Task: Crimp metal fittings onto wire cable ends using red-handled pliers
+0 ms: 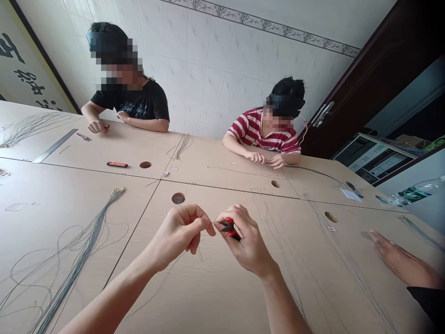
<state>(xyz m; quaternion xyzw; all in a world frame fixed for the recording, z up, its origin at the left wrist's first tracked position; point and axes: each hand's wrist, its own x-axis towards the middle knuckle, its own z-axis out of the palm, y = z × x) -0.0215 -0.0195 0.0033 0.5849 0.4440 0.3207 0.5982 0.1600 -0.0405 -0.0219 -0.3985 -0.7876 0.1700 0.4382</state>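
Observation:
My left hand (187, 227) pinches a thin grey-green cord (163, 280) between thumb and fingertips; its loose length trails down to the table. Close beside it, my right hand (243, 236) is closed around small pliers (227, 226) with red and black handles and dark jaws. The jaws point left toward the pinched cord end; whether they grip it is too small to tell. To the left lies a long bundle of similar cords (92, 232) with small gold-coloured ends gathered at the top.
Two people sit across the wooden table (208, 185), one in black, one in red stripes. Another person's hand (399, 260) rests at right. Around lie a metal ruler (57, 144), a red-black knife-like tool (117, 164), loose cords (288, 260), and a bottle (419, 191). Round holes pierce the tabletop.

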